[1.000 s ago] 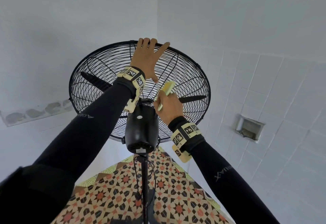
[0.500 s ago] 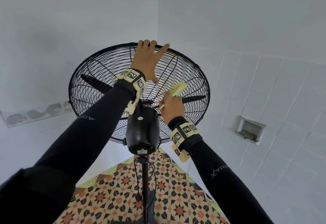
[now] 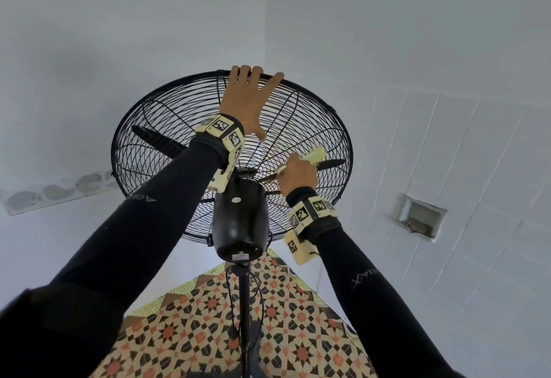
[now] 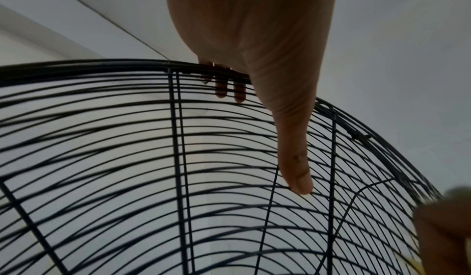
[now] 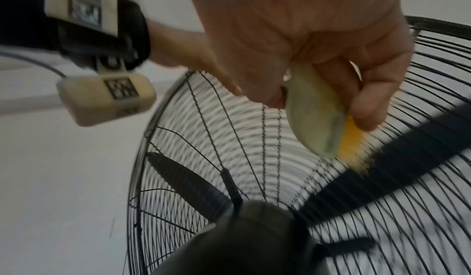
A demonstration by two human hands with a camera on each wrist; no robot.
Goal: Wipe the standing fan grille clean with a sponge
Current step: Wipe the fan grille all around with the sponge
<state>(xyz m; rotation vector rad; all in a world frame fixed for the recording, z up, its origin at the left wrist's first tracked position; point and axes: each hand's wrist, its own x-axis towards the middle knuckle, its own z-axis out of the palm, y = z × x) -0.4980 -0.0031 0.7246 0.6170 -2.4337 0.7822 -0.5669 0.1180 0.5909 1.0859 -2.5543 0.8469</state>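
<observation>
The black standing fan's wire grille (image 3: 167, 127) is seen from behind, tilted upward, with the motor housing (image 3: 240, 219) at its centre. My left hand (image 3: 252, 103) holds the top of the grille (image 4: 127, 138). In the left wrist view that hand (image 4: 280, 118) has its fingers hooked over the rim and its thumb laid along the wires. My right hand (image 3: 298, 172) grips a yellow-green sponge (image 3: 316, 155) and presses it on the rear grille right of the motor. Close up, the sponge (image 5: 316, 116) is pinched between thumb and fingers of the right hand (image 5: 313, 58), its yellow edge on the wires.
Black blades (image 3: 158, 139) sit still inside the cage. The pole (image 3: 244, 318) and a hanging cord (image 3: 258, 294) drop to a patterned tile floor (image 3: 185, 339). White walls meet in a corner behind the fan. The tiled right wall has a recessed niche (image 3: 422, 219).
My right hand has slid the sponge outward and to the right across the rear grille, away from the hub. The left hand has kept its hold on the top rim.
</observation>
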